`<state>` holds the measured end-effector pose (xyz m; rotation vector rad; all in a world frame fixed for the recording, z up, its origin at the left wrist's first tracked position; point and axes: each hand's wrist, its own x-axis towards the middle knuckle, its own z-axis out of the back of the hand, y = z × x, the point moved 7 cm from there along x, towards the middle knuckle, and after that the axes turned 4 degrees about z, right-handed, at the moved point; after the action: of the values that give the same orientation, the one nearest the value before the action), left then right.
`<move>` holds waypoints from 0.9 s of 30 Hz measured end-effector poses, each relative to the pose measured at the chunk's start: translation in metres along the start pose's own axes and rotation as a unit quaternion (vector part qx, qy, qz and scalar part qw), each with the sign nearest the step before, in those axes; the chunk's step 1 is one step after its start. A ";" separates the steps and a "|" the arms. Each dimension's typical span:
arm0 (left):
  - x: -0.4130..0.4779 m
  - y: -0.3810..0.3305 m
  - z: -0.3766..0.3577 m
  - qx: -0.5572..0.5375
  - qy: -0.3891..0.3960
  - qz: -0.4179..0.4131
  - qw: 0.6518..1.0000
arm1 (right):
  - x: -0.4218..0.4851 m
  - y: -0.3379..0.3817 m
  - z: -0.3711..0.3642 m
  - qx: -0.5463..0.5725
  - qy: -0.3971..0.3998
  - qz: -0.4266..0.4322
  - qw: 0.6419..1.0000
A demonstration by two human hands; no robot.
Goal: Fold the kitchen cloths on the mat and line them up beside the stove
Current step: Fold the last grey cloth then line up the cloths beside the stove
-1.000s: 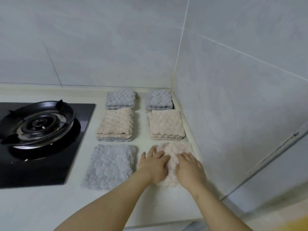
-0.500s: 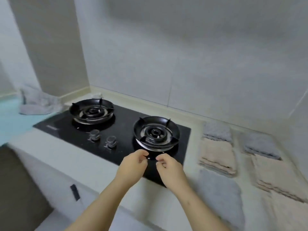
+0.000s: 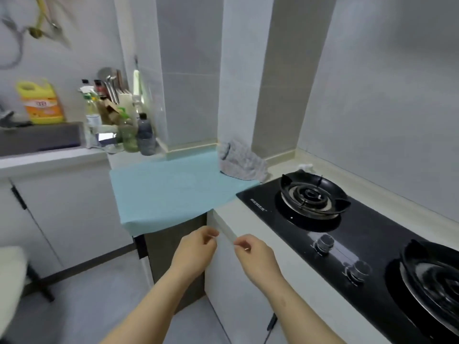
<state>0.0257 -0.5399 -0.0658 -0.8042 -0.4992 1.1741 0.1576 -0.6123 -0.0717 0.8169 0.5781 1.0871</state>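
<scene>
Lying crumpled at the far right corner of the pale blue mat, one grey cloth was not yet folded; the left hand and right hand hovered empty, loosely curled.

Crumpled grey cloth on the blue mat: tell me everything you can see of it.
The crumpled grey cloth is soft, textured fabric, unfolded, bunched in a loose heap. It lies on the far right corner of the light blue mat, against the tiled wall, just left of the black stove. Nothing holds it.
</scene>
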 end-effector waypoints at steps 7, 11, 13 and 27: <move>0.090 0.041 0.031 -0.029 -0.025 0.050 0.998 | 0.106 0.007 -0.041 0.003 0.024 0.007 1.000; 0.166 0.048 0.035 -0.040 -0.028 0.061 0.997 | 0.190 0.003 -0.047 0.002 0.020 0.018 1.000; 0.203 0.048 0.035 -0.042 -0.020 0.069 0.997 | 0.235 0.000 -0.050 -0.004 0.019 0.017 1.000; 0.381 0.103 0.049 -0.034 0.046 0.114 0.992 | 0.444 -0.038 -0.083 -0.146 -0.025 -0.054 0.988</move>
<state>0.0534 -0.1496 -0.1368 -0.9894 -0.3791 1.3290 0.2799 -0.1851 -0.1603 0.5502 0.4030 1.0199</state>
